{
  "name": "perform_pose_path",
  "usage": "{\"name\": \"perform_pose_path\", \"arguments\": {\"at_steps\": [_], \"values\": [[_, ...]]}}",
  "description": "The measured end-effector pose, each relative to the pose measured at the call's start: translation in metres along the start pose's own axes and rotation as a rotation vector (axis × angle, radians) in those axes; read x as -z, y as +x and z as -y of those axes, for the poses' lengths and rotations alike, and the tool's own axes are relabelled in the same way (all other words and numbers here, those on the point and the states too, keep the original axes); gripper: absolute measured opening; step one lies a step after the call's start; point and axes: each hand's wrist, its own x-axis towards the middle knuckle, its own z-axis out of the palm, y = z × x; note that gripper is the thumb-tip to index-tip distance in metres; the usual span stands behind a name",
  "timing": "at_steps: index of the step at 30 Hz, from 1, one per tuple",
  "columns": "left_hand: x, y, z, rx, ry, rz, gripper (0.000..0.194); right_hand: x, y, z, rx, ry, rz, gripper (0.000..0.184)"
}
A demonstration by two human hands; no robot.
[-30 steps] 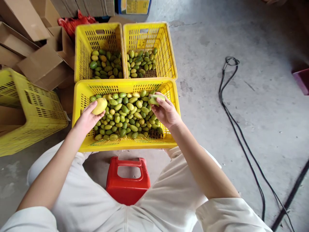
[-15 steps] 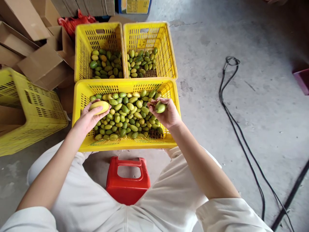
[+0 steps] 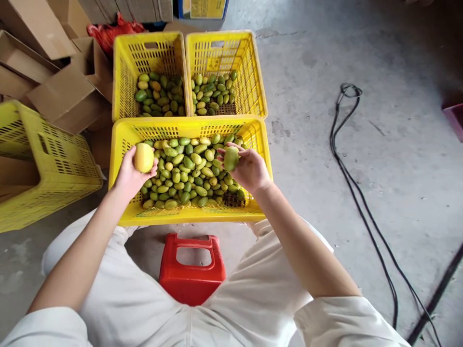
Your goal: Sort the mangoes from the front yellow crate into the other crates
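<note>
My left hand [image 3: 133, 172] holds a yellow mango [image 3: 143, 157] over the left side of the near yellow crate [image 3: 190, 218]. In my right hand [image 3: 251, 168] lies a green mango [image 3: 230, 159], cradled in the curled fingers above the crate's right side. Below both hands, many small green and yellowish mangoes [image 3: 184, 176] cover most of the crate's bottom. The two hands are apart, and neither held mango touches the pile.
Two more yellow crates with mangoes stand behind, one at left [image 3: 117, 82] and one at right [image 3: 258, 82]. Another yellow crate [image 3: 61, 159] and cardboard boxes [image 3: 65, 99] are on the left. A red stool [image 3: 191, 282] sits between my legs. Black cable [image 3: 349, 178] lies on the floor at right.
Both mangoes have been turned in my fingers; the yellow one now stands more upright. My right hand has opened up a little under the green mango. The crates stay put.
</note>
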Motion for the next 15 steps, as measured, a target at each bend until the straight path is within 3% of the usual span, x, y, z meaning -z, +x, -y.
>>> {"name": "perform_pose_path", "arguments": {"at_steps": [3, 8, 11, 15], "values": [[-0.0001, -0.0005, -0.0059, 0.048, -0.07, -0.05, 0.044, 0.003, 0.0034, -0.0024, 0.019, 0.018, 0.0, 0.044], [-0.0032, -0.0057, -0.0086, 0.042, -0.153, -0.081, 0.025, -0.0015, -0.0003, -0.0035, 0.063, 0.032, -0.014, 0.058], [-0.0009, -0.0056, -0.0063, 0.02, -0.109, -0.031, 0.024, -0.0028, -0.0034, -0.0041, 0.04, -0.003, -0.035, 0.068], [0.0061, -0.0004, -0.001, -0.014, -0.039, 0.036, 0.033, -0.0021, -0.0029, -0.0053, 0.005, 0.004, -0.069, 0.058]]}}
